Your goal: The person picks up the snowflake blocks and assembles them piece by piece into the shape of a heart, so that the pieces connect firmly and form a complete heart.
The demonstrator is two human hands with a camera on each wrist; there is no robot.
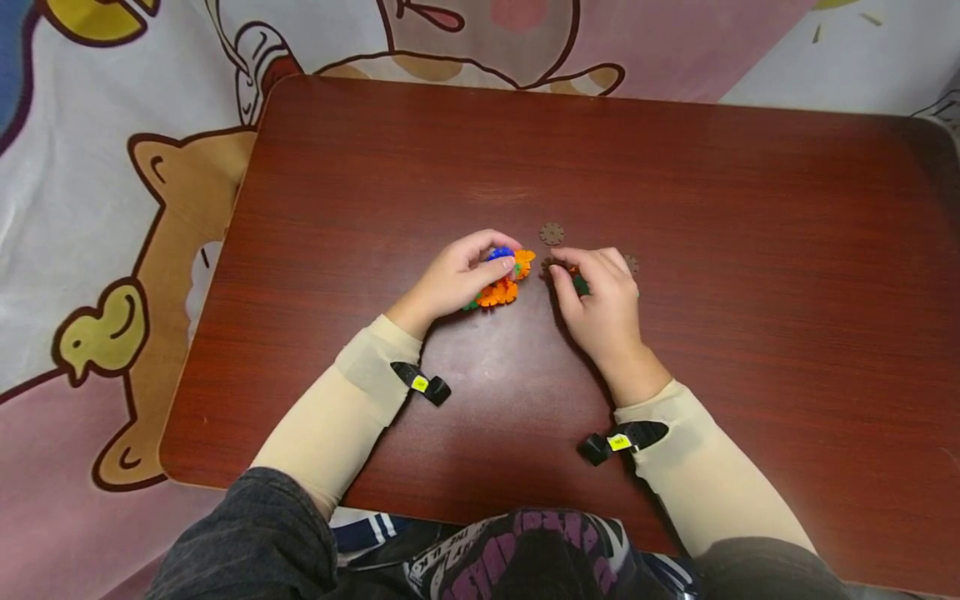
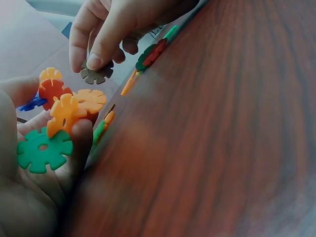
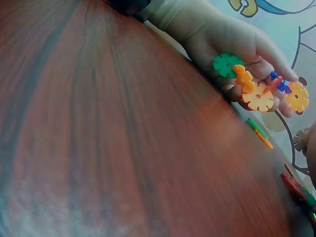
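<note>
In the head view my left hand (image 1: 459, 268) holds a cluster of interlocking snowflake discs above the table. The left wrist view shows the cluster's green disc (image 2: 45, 152), orange disc (image 2: 63, 114), red disc (image 2: 53, 92) and blue disc (image 2: 32, 103) slotted together at angles. To the right of it, my right hand (image 1: 602, 304) pinches a single brown snowflake disc (image 2: 97, 73) between thumb and fingertips. A small gap separates this brown disc from the cluster.
A loose brown disc (image 1: 552, 233) lies on the table (image 1: 750, 250) beyond the hands. Green and orange discs (image 3: 259, 133) lie low on the surface. Red and dark green pieces (image 2: 152, 54) sit under the right hand. Patterned cloth (image 1: 97, 217) borders the table.
</note>
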